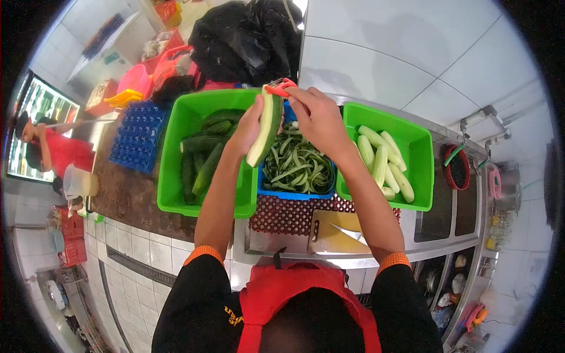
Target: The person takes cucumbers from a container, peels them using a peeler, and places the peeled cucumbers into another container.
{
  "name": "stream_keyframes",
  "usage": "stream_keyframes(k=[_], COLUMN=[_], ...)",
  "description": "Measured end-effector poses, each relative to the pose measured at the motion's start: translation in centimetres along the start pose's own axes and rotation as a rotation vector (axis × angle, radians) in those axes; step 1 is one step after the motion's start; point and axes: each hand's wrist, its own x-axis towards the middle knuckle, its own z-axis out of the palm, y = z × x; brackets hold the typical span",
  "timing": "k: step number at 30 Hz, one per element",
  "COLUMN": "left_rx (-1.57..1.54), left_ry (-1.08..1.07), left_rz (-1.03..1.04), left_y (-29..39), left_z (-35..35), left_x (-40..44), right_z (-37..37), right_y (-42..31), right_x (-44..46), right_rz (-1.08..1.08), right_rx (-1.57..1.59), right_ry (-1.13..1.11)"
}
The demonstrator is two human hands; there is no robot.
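My left hand (246,130) is wrapped round a partly peeled zucchini (269,125), its pale flesh showing beside a strip of dark green skin. A red peeler (281,87) sits at the zucchini's far end, gripped by my right hand (321,122). Below both hands, curly green peels (297,167) fill a blue tub (294,195). On the left, a green tub (167,176) contains several unpeeled zucchinis (206,169). The green tub on the right (421,176) holds several pale, peeled zucchinis (381,166).
Nearest me, a knife (349,233) lies on a yellowish cutting board (322,238) beside a red perforated mat (275,215). A blue egg tray (135,136) and black plastic bag (247,44) stand beyond the left tub. Another person (66,150) is at far left. Sink basins (436,220) lie right.
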Motion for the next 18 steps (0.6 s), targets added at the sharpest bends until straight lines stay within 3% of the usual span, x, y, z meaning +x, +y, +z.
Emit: stream_keyframes(k=[5, 12, 14, 16, 17, 18], left_rx=[0.065, 0.200, 0.289, -0.172, -0.222, -0.224], left_ry=[0.040, 0.104, 0.413, 0.453, 0.600, 0.608], left_rz=[-0.006, 0.019, 0.057, 0.347, 0.373, 0.376], left_y=[1.4, 2.5, 2.3, 1.2, 1.3, 0.8], left_z=[0.6, 0.9, 0.7, -1.9, -2.9, -4.6], left_x=[-1.2, -1.4, -0.7, 2.0, 2.8, 3.7], right_z=[-0.5, 1.8, 3.3, 4.8, 5.4, 5.9], right_y=[-0.8, -0.2, -0.3, -1.5, -1.8, -2.0], right_x=[0.5, 0.2, -1.2, -3.9, -5.1, -6.3], right_rz=[-0.108, -0.072, -0.052, 0.033, 0.087, 0.145], right_rx=[0.075, 0.112, 0.194, 0.163, 0.218, 0.278], right_ry=[-0.018, 0.048, 0.045, -0.014, -0.008, -0.006])
